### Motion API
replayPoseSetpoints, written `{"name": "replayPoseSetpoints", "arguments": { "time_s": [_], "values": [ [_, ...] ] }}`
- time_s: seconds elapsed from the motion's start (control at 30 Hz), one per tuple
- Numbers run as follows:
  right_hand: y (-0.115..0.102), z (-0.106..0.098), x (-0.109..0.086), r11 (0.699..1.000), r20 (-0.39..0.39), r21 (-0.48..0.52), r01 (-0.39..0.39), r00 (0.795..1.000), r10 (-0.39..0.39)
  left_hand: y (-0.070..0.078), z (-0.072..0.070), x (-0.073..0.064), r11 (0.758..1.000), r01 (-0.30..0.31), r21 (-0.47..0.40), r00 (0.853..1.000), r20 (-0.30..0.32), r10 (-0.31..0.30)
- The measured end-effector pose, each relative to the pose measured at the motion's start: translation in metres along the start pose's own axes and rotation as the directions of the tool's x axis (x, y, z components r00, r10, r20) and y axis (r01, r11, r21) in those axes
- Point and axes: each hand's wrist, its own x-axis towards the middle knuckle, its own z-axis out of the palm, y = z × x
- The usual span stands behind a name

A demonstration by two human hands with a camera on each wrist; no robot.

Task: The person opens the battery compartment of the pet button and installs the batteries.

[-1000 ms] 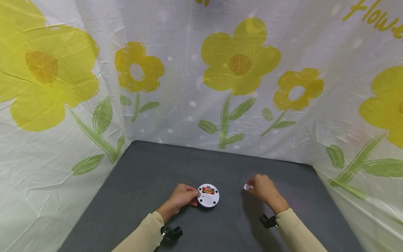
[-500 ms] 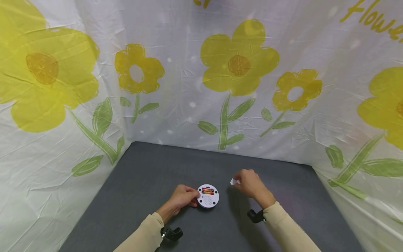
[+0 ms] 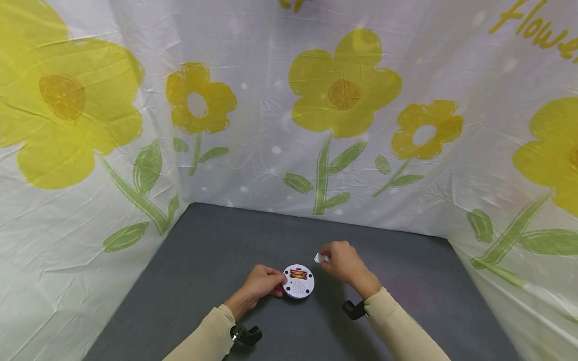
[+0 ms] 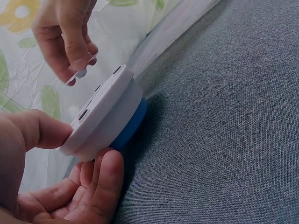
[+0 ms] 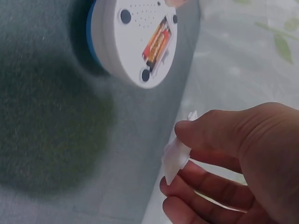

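Note:
A round white device [image 3: 298, 288] with a blue band lies upside down on the dark table, its speaker holes and dark feet facing up. Two red-and-gold batteries [image 5: 157, 43] sit in its uncovered compartment. My left hand [image 3: 263, 281] pinches the device's left rim, with the thumb [image 4: 53, 132] on the upper face and fingers curled at the underside. Between the thumb and fingers of my right hand [image 3: 341, 262] is a small white battery cover [image 5: 176, 157], held above the table just to the right of and beyond the device.
The dark grey cloth-covered table [image 3: 235, 235] stretches out around both hands. A white curtain [image 3: 262, 165] printed with yellow flowers hangs along its back and both sides. Each wrist carries a black camera mount [image 3: 246, 334].
My right hand has moved left with the battery cover, closer to the device. The left hand and the device have stayed in place.

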Motion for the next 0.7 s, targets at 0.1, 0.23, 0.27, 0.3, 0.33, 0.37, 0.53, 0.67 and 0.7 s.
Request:
{"name": "replayPoseSetpoints", "arguments": {
  "time_s": [0.1,0.23,0.27,0.3,0.33,0.37,0.53,0.67,0.7],
  "values": [
    [-0.004,0.003,0.002,1.0,-0.002,0.009,0.03,1.0,-0.03,0.0,0.0,0.0,1.0,-0.001,-0.001,1.0,-0.002,0.001],
    [-0.01,0.005,0.004,0.998,-0.003,0.016,0.059,0.998,-0.058,-0.001,0.0,0.001,1.0,-0.007,0.0,1.0,-0.002,0.007],
    [-0.011,0.006,0.005,0.998,-0.003,0.018,0.065,0.998,-0.065,-0.002,0.0,0.002,1.0,-0.007,-0.001,1.0,-0.001,0.007],
    [-0.012,0.007,0.005,0.997,-0.002,0.021,0.069,0.998,-0.069,-0.002,0.0,0.002,1.0,-0.008,0.001,1.0,-0.001,0.008],
    [-0.013,0.008,0.006,0.997,-0.001,0.023,0.072,0.997,-0.072,-0.002,0.001,0.003,1.0,-0.007,0.0,1.0,0.0,0.007],
    [-0.014,0.009,0.006,0.997,0.001,0.027,0.073,0.997,-0.073,-0.002,0.001,0.003,1.0,-0.004,-0.001,1.0,0.001,0.004],
    [-0.019,0.012,0.009,0.995,0.01,0.038,0.092,0.996,-0.093,-0.002,0.0,0.004,1.0,0.0,0.002,1.0,-0.002,0.0],
    [-0.024,0.014,0.011,0.993,0.027,0.044,0.108,0.994,-0.11,-0.002,0.0,0.003,1.0,-0.004,0.0,1.0,-0.002,0.004],
    [-0.026,0.014,0.012,0.993,0.031,0.044,0.111,0.993,-0.113,-0.002,0.0,0.003,1.0,-0.005,-0.001,1.0,-0.001,0.005]
  ]
}}
